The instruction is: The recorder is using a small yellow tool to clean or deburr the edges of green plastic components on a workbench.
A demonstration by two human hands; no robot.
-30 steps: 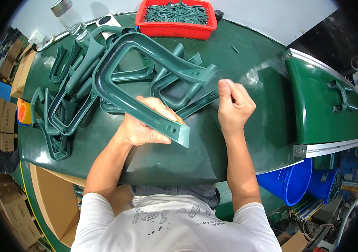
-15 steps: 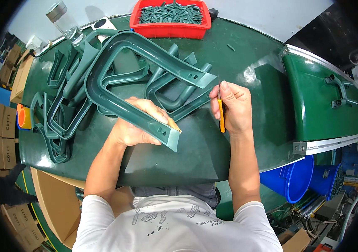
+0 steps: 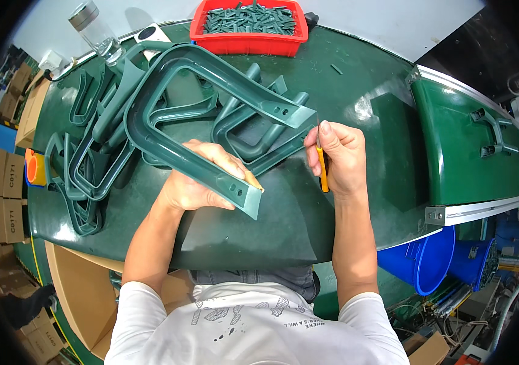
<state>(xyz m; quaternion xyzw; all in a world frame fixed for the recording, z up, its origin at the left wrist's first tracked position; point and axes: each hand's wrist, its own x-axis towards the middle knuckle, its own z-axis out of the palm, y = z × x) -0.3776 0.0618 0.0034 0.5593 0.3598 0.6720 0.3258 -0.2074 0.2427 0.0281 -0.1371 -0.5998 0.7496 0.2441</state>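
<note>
A large U-shaped green plastic bracket (image 3: 174, 155) is in my left hand (image 3: 195, 185), its hollow channel side facing up. My fingers wrap around its lower arm close to the flared end with two holes. Something yellowish covers a fingertip beside that end; I cannot make out what it is. A thin knife with a yellow handle (image 3: 324, 175) is pinched in my right hand (image 3: 344, 152), its narrow tip pointing up. That tip is just right of the bracket's upper flared end; I cannot tell whether they touch.
More green brackets (image 3: 89, 173) lie piled on the green table (image 3: 375, 225) at left and behind. A red bin (image 3: 247, 45) of small green pieces stands at the back. A glass bottle (image 3: 98, 36) is back left, a green panel with a handle (image 3: 454, 140) right, blue barrels (image 3: 420, 258) below.
Hardly anything differs: both hands, the bracket and the knife keep nearly the same places. At the far left edge, a dark-clothed leg has shifted slightly.
</note>
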